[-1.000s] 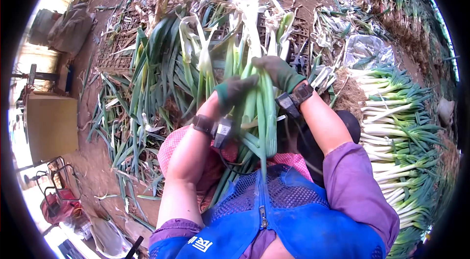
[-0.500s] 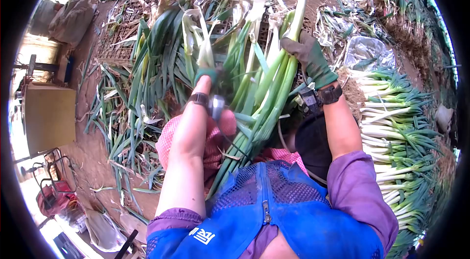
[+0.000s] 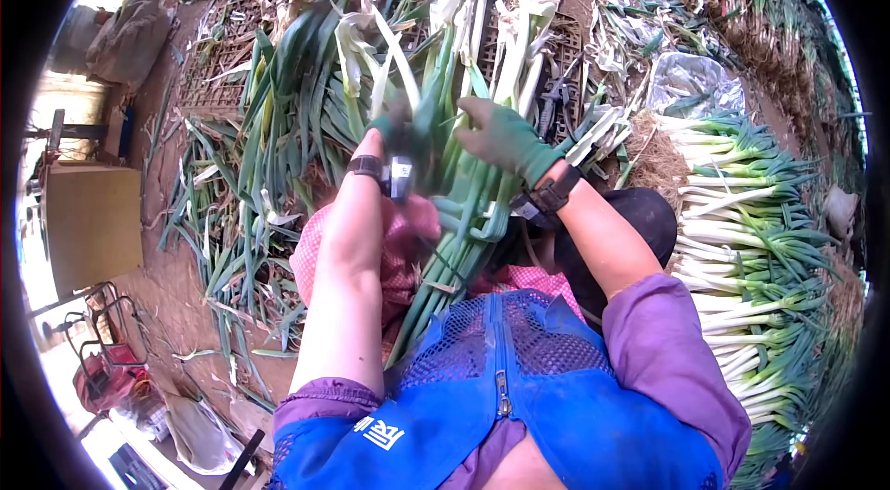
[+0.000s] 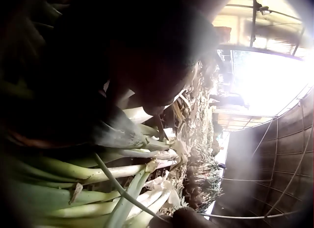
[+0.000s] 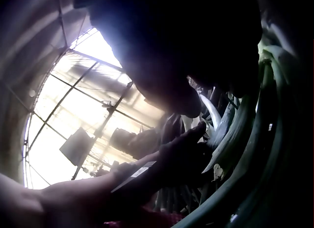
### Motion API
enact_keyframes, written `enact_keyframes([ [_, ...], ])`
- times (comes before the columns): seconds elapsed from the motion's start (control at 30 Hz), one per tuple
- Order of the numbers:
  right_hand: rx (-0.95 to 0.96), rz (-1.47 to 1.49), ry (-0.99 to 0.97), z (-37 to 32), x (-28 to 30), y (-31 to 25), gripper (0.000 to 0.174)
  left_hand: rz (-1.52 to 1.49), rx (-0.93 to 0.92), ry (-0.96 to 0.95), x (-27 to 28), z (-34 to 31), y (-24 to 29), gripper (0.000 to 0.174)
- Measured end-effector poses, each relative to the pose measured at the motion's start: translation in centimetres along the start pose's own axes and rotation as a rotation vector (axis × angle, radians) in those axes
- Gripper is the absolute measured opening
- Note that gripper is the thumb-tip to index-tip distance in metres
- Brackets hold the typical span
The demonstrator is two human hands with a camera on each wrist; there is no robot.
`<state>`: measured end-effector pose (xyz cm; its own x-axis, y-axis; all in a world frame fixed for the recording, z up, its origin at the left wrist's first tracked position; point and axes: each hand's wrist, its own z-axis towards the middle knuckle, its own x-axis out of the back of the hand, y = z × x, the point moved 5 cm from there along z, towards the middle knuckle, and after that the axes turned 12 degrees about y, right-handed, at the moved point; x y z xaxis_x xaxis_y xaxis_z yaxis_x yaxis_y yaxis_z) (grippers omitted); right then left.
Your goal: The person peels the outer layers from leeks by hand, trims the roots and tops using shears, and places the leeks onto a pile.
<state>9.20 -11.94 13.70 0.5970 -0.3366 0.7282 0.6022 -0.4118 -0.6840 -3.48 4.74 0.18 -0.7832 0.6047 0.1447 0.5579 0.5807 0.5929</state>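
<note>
While working with both gloved hands over the leeks (image 3: 477, 189) in front of the lap, has just brought the right hand (image 3: 508, 140) down and inward — half a second ago up and out to the right, lifting a long white stem above the rest. No longer holds that stem raised there. Judging by the shift, seems to be finished with lifting one stem and turned back to the bunch, with both hands now close together.

Reaches across the green stalks with the right fingertips to the left and slightly parted; cannot tell, even from the dark right wrist view, whether with a grip on any stalk. Keeps the left hand (image 3: 400, 130) in much the same place, near the lower end of a curved white stalk (image 3: 397, 54) — too blurred, and too shadowed in the left wrist view, to tell whether closed, open or gripping.

Has the leeks laid with white ends away, toward a brown lattice crate (image 3: 573, 31), and with leaves back to the lap, beside pink checked cloth (image 3: 320, 249). Off to the right, well apart from both hands, shows a long row of leeks (image 3: 732, 258) with white stems side by side.
</note>
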Motion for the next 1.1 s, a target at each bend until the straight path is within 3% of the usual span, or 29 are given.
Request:
enact_keyframes([
  [0.07, -0.006, 0.016, -0.033, 0.0, -0.2, -1.0, 0.056, -0.13, -0.065, -0.191, -1.7, -0.2, 0.7, 0.048],
  [0.13, -0.041, 0.102, 0.026, 0.2, -0.5, -0.3, 0.053, -0.352, 0.045, -0.419, -3.0, -1.9, 2.1, 0.036],
  [0.17, -0.043, 0.162, 0.076, 0.5, -1.2, 0.4, 0.051, -0.405, -0.113, -0.451, -3.4, -4.0, 4.3, 0.036],
  [0.2, -0.043, 0.223, 0.126, 0.8, -1.5, 0.8, 0.049, -0.392, -0.103, -0.425, -3.2, -6.9, 6.0, 0.033],
  [0.3, -0.218, 0.397, -0.096, 1.1, -1.0, -0.8, 0.044, -0.461, -0.21, -0.412, -3.2, -10.4, 8.0, 0.031],
  [0.4, -0.102, 0.228, -0.002, -0.1, 0.5, -3.5, 0.031, -0.498, -0.188, -0.455, -2.8, -10.8, 8.1, 0.033],
  [0.5, 0.155, 0.222, -0.032, -2.4, 0.9, -5.7, 0.024, -0.577, -0.134, -0.559, -2.2, -10.8, 8.8, 0.038],
  [0.6, 0.346, 0.114, -0.059, -3.8, 0.8, -6.3, 0.021, -0.462, -0.24, -0.338, -2.0, -9.1, 8.2, 0.04],
  [0.73, 0.247, -0.202, -0.235, -2.1, 3.5, -4.8, 0.022, -0.427, -0.391, -0.391, -1.9, -9.0, 8.7, 0.036],
  [0.8, 0.267, -0.166, -0.149, -1.5, 4.6, -3.5, 0.025, -0.511, -0.289, -0.409, -2.2, -10.2, 8.9, 0.033],
  [0.9, 0.253, -0.136, -0.124, -1.3, 6.2, -4.4, 0.029, -0.401, -0.457, -0.412, -1.7, -9.0, 9.2, 0.032],
  [1.0, 0.197, -0.146, 0.009, 0.0, 8.5, -3.0, 0.021, -0.471, -0.612, -0.297, -0.3, -10.7, 10.2, 0.031],
  [1.07, 0.286, -0.219, 0.45, 1.9, 11.8, 1.6, 0.021, -0.593, -0.574, -0.262, 1.3, -10.7, 10.4, 0.034],
  [1.1, -0.046, -0.234, 0.495, 2.4, 14.5, 4.7, 0.018, -0.614, -0.553, -0.353, 2.9, -10.7, 10.6, 0.035],
])
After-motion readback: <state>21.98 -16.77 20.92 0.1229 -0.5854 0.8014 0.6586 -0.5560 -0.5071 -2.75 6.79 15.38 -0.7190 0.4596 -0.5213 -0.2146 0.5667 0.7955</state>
